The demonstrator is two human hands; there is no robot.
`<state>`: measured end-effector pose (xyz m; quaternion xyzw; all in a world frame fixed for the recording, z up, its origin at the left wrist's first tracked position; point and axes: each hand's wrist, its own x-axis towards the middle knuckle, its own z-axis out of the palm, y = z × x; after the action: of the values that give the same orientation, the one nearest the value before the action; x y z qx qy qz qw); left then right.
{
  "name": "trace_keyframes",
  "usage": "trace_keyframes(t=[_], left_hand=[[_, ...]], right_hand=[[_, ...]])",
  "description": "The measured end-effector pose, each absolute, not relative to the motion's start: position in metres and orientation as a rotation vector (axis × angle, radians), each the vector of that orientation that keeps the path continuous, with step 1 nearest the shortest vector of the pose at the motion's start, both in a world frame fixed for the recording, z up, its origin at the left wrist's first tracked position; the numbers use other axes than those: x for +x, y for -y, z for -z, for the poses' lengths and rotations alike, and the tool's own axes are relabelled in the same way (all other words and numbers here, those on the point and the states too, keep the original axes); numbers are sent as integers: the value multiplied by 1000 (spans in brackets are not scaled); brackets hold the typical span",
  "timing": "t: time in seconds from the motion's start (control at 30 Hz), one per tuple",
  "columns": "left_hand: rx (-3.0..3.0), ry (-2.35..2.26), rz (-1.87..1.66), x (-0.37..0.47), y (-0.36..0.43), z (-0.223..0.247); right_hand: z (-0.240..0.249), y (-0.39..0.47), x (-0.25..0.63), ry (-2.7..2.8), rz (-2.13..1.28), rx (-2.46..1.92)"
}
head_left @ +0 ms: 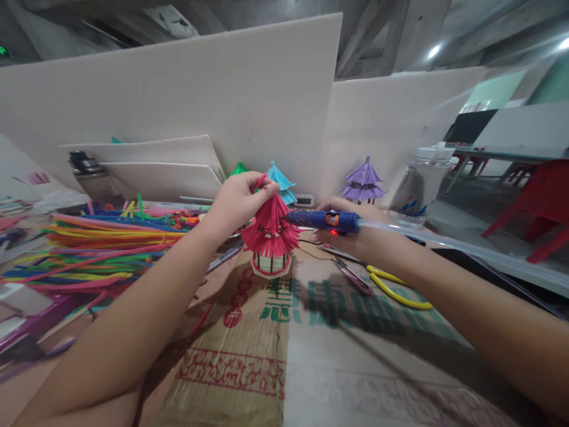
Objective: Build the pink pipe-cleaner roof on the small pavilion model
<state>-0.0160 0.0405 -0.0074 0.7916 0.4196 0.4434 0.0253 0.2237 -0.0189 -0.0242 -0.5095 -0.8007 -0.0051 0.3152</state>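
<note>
Currently left hand [235, 198] is pinching red pagoda [271, 231] up top; right hand [371, 228] is gripping glue gun [311, 219] (red light [333, 232] glowing).

We look through one camera worn on the person's head, facing forward and down. From behind and above the left hand [237, 198] and right hand [371, 234], we have the red tiered model [272, 237] near mid-frame, close by. The cardboard [222, 367] lies nearest us, along the lower edge. Beyond, our wide view reaches the upright white board [178, 112], the ceiling [377, 35] and, rightward, a red chair [549, 201].
</note>
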Motion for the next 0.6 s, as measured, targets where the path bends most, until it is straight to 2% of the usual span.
trace_keyframes(t=[0.23, 0.6], left_hand=[[2444, -1320, -1360, -16, -42, 7], [2427, -1302, -1368, -18, -45, 8]], right_hand=[[25, 18, 223, 2145, 82, -1370], [22, 18, 229, 2148, -142, -1231]])
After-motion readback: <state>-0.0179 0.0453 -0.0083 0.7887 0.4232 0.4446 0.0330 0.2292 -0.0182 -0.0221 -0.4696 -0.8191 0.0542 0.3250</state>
